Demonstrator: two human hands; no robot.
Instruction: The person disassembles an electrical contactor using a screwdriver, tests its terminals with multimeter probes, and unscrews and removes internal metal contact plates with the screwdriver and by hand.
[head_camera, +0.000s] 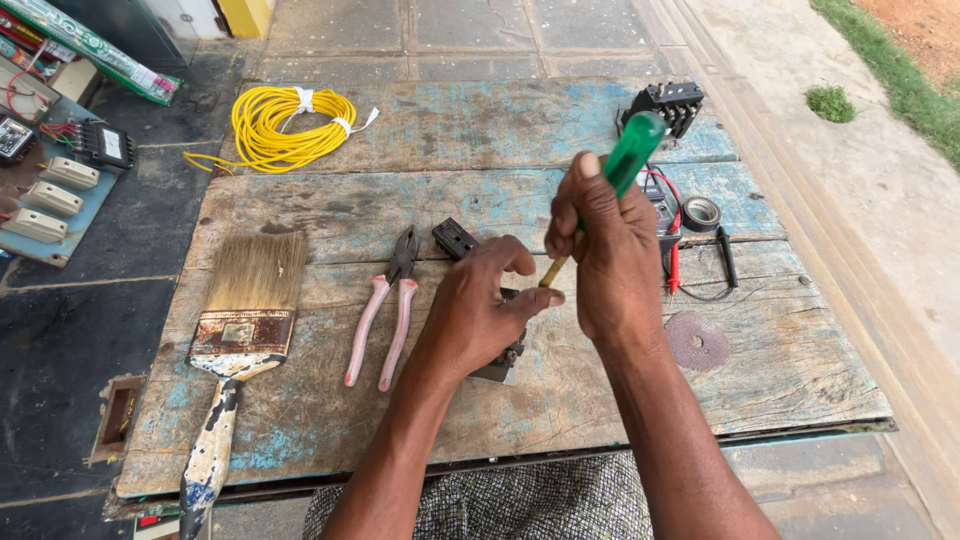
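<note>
— What lay on the wooden board (500, 130)?
— Paintbrush (240, 320) and pliers (385, 305) left of the black electrical part (500, 365), untouched.
— And the hands?
— Left hand (475, 310) pinned that part at mid-board, fingers curled; right hand (610, 255) clenched the green-handled screwdriver (625, 165), tip in, work unfinished.

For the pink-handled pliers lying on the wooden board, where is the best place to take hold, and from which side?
Probably by the two pink handles, coming from above and from the near edge of the board. The pliers lie flat, jaws pointing away, handles slightly spread towards the person. The left hand is nearest.
</note>
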